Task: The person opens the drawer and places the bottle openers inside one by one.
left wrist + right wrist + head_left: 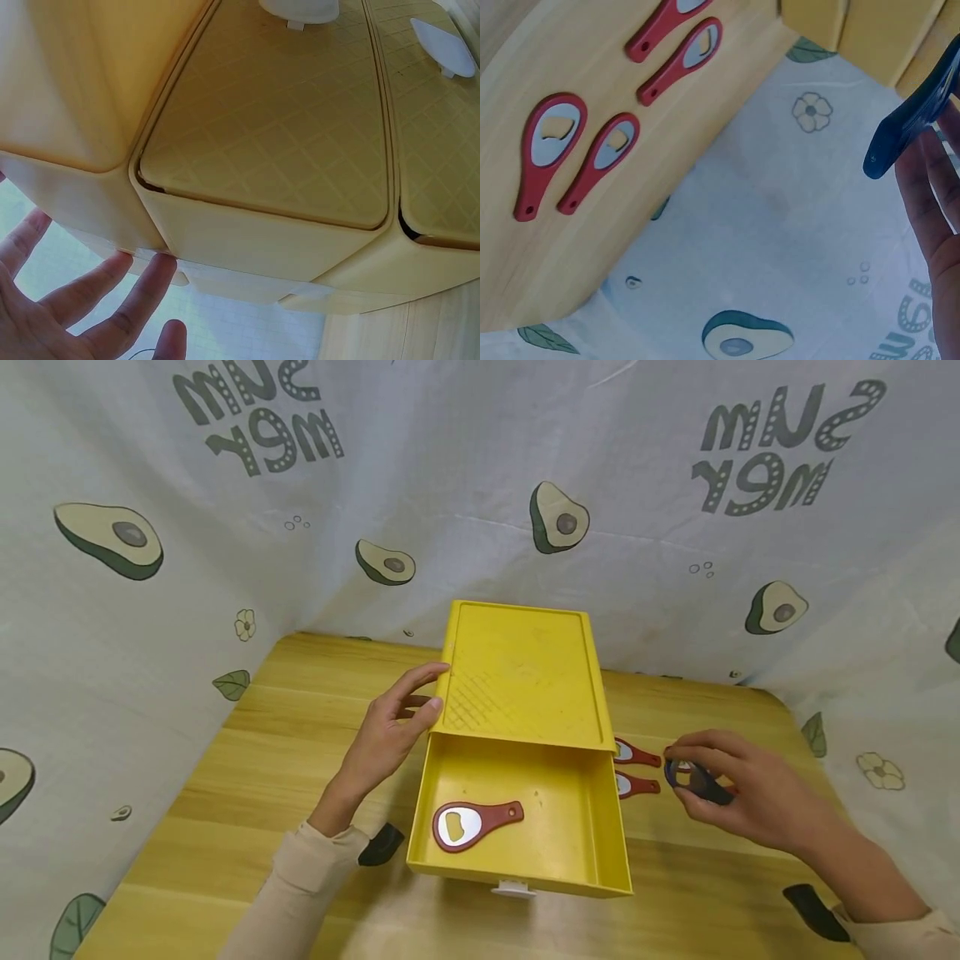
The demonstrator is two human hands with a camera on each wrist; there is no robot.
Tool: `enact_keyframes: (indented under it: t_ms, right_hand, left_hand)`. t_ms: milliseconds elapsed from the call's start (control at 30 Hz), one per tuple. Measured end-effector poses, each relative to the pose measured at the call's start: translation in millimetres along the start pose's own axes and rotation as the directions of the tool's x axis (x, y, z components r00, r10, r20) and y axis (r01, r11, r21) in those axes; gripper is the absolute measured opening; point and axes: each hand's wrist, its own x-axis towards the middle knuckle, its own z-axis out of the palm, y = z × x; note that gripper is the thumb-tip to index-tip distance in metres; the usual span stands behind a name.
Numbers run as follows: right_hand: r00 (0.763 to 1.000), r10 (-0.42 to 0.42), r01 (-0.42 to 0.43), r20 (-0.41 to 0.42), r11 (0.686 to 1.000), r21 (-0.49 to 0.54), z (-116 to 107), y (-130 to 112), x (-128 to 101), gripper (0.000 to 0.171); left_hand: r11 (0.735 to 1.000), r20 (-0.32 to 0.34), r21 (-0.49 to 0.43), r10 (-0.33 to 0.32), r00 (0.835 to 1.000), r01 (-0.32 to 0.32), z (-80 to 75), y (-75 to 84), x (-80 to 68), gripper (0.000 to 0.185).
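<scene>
A yellow drawer unit [525,668] stands on the wooden table, its upper drawer [562,827] pulled out. Inside that drawer lies a red bottle opener [491,815] with a silver plate. My left hand [382,735] rests its fingertips against the unit's left side; in the left wrist view its fingers [124,319] are spread and touch the yellow casing. To the right of the unit, my right hand [757,793] pinches a dark blue bottle opener [708,785] above the table. The right wrist view shows this blue opener [907,120] at the fingertips.
Several red bottle openers [551,146] lie on the table right of the unit, two of them partly hidden behind it in the head view. White handles [442,49] stick out from the drawer fronts. A printed avocado curtain [465,510] hangs around the table [247,793].
</scene>
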Motion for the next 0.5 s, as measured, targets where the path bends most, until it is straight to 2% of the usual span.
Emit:
enact_keyframes:
  t_ms: [200,400,500]
  right_hand:
    - [0.997,-0.065,0.066,-0.051,0.998,0.023,-1.2,-3.2,8.4,0.036]
    - [0.992,-0.107,0.108,-0.071,0.994,0.019,-4.1,-10.6,18.1,0.047]
    - [0.992,-0.112,0.111,-0.055,0.994,-0.026,-7.8,-16.1,24.3,0.054]
  left_hand:
    - [1.000,0.002,-0.005,-0.004,1.000,0.004,0.1,0.1,0.7,0.042]
    - [1.000,0.001,0.006,-0.002,1.000,0.002,-0.2,0.9,0.3,0.042]
    - [1.000,0.000,0.011,0.002,1.000,-0.002,-0.3,1.0,0.4,0.042]
